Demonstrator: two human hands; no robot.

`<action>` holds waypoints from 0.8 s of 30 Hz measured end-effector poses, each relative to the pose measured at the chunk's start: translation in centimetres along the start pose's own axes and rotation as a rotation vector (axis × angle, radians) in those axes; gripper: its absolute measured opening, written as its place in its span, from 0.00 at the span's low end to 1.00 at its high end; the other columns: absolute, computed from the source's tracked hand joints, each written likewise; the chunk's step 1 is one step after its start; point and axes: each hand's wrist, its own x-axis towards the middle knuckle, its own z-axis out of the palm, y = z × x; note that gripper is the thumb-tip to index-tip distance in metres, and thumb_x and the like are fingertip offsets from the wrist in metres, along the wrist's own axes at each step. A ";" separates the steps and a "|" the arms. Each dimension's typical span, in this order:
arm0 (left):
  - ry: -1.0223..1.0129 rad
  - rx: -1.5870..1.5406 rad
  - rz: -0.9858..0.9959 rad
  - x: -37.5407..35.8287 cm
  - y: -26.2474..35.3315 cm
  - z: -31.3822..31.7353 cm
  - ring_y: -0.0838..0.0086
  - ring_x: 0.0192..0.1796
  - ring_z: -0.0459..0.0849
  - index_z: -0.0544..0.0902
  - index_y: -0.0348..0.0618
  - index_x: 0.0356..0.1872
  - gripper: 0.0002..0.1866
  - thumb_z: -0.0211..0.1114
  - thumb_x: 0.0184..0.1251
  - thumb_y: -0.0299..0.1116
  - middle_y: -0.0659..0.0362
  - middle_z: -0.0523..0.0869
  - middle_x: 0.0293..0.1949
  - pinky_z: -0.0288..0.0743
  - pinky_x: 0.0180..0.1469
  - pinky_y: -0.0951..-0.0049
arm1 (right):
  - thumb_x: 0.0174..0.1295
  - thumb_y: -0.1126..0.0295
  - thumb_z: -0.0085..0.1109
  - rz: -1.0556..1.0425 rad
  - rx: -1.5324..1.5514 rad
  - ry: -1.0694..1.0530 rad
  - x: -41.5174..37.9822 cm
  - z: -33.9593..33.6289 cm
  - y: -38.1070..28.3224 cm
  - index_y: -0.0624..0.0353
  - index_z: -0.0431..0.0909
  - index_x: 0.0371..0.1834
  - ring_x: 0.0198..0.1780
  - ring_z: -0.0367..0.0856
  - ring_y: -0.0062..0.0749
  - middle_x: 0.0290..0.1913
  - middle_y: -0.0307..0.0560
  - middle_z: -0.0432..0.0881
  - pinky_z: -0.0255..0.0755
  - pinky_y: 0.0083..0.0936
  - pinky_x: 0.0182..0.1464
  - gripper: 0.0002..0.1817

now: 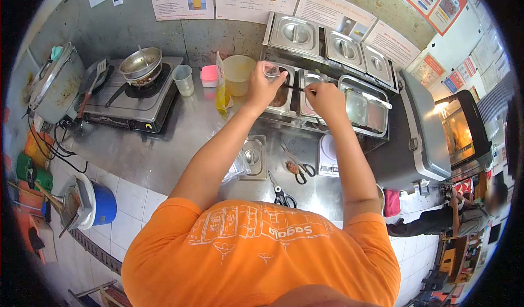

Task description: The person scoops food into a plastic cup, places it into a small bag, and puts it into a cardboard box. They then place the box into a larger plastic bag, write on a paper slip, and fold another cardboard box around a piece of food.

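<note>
Near the back edge of the tabletop (183, 151), the left hand (263, 86) grips a clear cup (270, 68); the right hand (325, 100) pinches a dark handle (296, 89). If the left fingers loosen, the cup could drop.

blue bucket (105, 204) on tiled floor (129, 202) | glowing oven (456, 129) | papers (256, 0) on wall (232, 38) | gas stove (120, 110)

Wares lined a flat silver metal counter (164, 154).
A boxy silver metal stove (117, 109) stood left, a translucent round plastic cup (184, 81) beside it; rectangular silver lidded pans (295, 32) lay back right, black-handled metal scissors (280, 195) before them.
</note>
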 end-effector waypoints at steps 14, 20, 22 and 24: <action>-0.237 -0.537 -0.135 -1.5 4.1 -4.4 0.79 0.33 0.77 0.72 0.41 0.38 0.17 0.71 0.54 0.31 0.61 0.78 0.31 0.73 0.35 0.77 | 0.57 0.78 0.62 -0.186 1.136 0.126 0.3 1.5 -4.1 0.65 0.77 0.33 0.29 0.78 0.17 0.30 0.41 0.82 0.72 0.15 0.32 0.04; -0.328 -1.030 -0.472 -1.9 7.8 -5.7 0.78 0.42 0.80 0.79 0.39 0.40 0.05 0.60 0.66 0.28 0.59 0.83 0.39 0.73 0.47 0.77 | 0.55 0.81 0.61 -0.181 1.458 0.194 -1.2 0.3 -4.1 0.64 0.70 0.45 0.38 0.80 0.20 0.36 0.44 0.81 0.75 0.17 0.40 0.15; -0.292 -0.983 -0.482 -2.4 8.5 -5.2 0.79 0.41 0.80 0.80 0.37 0.39 0.07 0.61 0.66 0.30 0.59 0.84 0.38 0.73 0.47 0.78 | 0.54 0.79 0.63 -0.155 1.427 0.234 -2.0 -0.4 -4.7 0.64 0.68 0.48 0.39 0.80 0.23 0.37 0.45 0.81 0.75 0.20 0.44 0.19; -0.272 -0.989 -0.491 -2.7 9.1 -4.9 0.79 0.41 0.80 0.81 0.37 0.39 0.07 0.61 0.66 0.30 0.59 0.84 0.37 0.72 0.47 0.78 | 0.54 0.79 0.63 -0.117 1.472 0.236 -2.5 -0.6 -5.0 0.64 0.68 0.49 0.39 0.80 0.22 0.38 0.45 0.81 0.75 0.18 0.43 0.19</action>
